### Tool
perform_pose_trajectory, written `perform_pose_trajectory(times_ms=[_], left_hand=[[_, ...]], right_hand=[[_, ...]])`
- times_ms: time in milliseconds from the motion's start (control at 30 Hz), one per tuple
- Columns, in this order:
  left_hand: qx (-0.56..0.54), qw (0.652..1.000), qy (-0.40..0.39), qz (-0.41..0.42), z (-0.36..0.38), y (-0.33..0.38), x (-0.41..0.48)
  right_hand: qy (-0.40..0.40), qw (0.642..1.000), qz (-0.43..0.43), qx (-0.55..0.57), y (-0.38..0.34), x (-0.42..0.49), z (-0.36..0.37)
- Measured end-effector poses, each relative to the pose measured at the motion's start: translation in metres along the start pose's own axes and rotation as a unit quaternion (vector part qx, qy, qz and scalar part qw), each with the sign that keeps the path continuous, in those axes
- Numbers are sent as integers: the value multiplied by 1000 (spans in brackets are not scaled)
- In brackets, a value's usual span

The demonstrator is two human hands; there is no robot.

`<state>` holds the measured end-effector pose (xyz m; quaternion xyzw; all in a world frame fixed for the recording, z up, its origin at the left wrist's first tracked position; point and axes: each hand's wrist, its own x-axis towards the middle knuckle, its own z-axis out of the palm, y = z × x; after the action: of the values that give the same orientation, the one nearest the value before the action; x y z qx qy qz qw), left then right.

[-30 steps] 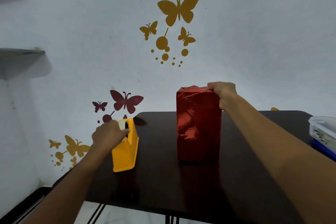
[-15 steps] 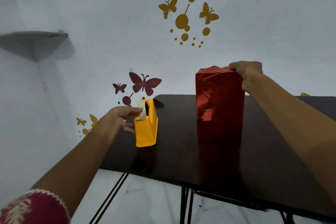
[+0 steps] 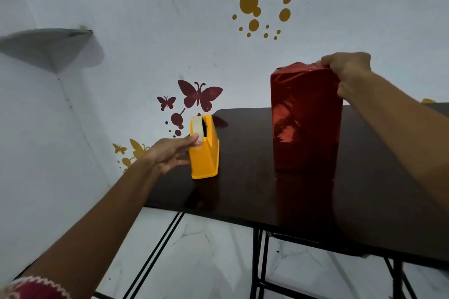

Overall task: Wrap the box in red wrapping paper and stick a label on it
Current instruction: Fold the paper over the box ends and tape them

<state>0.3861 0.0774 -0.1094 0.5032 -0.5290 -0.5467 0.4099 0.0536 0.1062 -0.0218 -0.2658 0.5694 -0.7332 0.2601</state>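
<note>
Since a second ago the left hand [image 3: 170, 153] has come off the top of the tape dispenser [image 3: 205, 155] and now lies at its near left side. The view has swung left and down, so more floor and the table legs [image 3: 257, 262] show. The right hand [image 3: 347, 73] has stayed at the top of the box [image 3: 306, 124].

Head view: the box stands upright on the dark table [image 3: 243, 189], fully covered in shiny red paper that is creased and gathered at the top. The right hand's fingers are curled over the top right edge, pinching the folded paper there. The left hand's fingers lie fairly straight, and one fingertip touches the free end of the pale tape [image 3: 198, 126] where it comes down the dispenser's front.

The dispenser is plain yellow. It stands close to the table's left edge, near the far left corner. The box stands further right and well apart from it, with bare tabletop between the two. A broad strip of bare top also runs from both things to the near edge, which crosses the view on a slant.

A patterned red sleeve [image 3: 36, 289] shows at the lower left. On the white wall behind are dark red butterfly stickers [image 3: 199, 94] and yellow ones, and a grey shelf [image 3: 48, 43] sits in the corner.
</note>
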Motion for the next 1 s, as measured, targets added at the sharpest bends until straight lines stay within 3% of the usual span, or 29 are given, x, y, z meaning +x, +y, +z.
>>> perform_pose_trajectory(times_ms=[333,667,867,933,1000], left_hand=[[-92,981,157,64,28,-37,5],[-122,972,180,89,33,-51,10],[-135,965,218,59,34,-74,-24],[-108,962,225,110,54,-54,-41],[-69,953,199,216,81,-11,-65]], right_hand=[[12,1000,-4,0,3,12,-1],[24,1000,-1,-17,-7,-25,-2],[24,999,15,-39,-1,-22,1],[37,998,9,-43,-2,-15,-1],[30,999,4,-36,-3,-15,-2]])
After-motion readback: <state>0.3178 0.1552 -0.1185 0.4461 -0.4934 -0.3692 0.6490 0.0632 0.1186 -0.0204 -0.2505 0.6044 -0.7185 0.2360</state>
